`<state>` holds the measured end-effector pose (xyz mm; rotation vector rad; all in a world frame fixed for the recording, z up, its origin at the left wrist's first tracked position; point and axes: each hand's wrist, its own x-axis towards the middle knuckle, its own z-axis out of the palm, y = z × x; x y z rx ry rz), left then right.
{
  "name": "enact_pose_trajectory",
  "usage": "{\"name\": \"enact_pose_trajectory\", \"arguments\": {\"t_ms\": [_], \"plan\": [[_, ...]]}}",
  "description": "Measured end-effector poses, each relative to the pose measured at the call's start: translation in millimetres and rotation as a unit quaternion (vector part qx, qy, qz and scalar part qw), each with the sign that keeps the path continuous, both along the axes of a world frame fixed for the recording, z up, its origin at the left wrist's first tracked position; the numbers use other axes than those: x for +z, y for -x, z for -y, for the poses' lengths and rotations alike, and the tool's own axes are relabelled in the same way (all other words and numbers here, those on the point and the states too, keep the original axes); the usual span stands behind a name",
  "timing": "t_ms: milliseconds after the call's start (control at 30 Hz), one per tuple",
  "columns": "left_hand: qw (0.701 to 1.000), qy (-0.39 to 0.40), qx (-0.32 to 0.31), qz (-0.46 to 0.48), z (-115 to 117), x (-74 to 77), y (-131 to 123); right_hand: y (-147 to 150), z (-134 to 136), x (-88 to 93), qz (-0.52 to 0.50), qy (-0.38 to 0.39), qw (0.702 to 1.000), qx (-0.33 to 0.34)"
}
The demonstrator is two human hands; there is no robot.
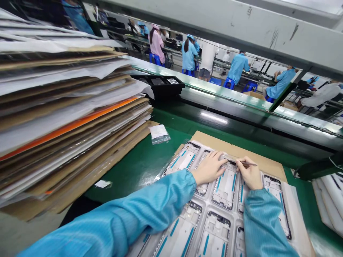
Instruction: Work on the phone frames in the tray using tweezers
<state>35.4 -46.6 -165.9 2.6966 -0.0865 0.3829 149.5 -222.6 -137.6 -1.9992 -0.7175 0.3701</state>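
Observation:
A clear plastic tray holds several phone frames, each with blue strips along its inside. My right hand pinches thin metal tweezers, their tip at the top edge of a phone frame in the far row. On that same frame's upper left lies my left hand, fingers stretched out and apart, nothing visible in them. Beneath the tray is a sheet of brown cardboard. My hands and sleeves hide parts of the neighbouring frames.
A tall stack of cardboard and plastic sheets rises at left. On the green table lies a small plastic bag. Behind are a black bin and a conveyor. A grey beam crosses above; co-workers sit beyond.

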Motion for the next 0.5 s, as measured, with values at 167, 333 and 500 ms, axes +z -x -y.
{"name": "enact_pose_trajectory", "arguments": {"t_ms": [167,333,500], "plan": [[1.000,-0.001,-0.006,0.001,-0.5,-0.9,-1.2,-1.8,1.2,-2.6,0.001,0.001,1.000,-0.003],[1.000,-0.003,-0.003,0.007,-0.1,-2.9,-1.8,-1.7,-0.3,-3.1,-0.001,-0.004,1.000,0.002],[1.000,0.000,-0.005,0.013,-0.2,-3.8,-1.6,-2.0,-0.1,-4.2,-0.003,-0.014,1.000,-0.007]]}}
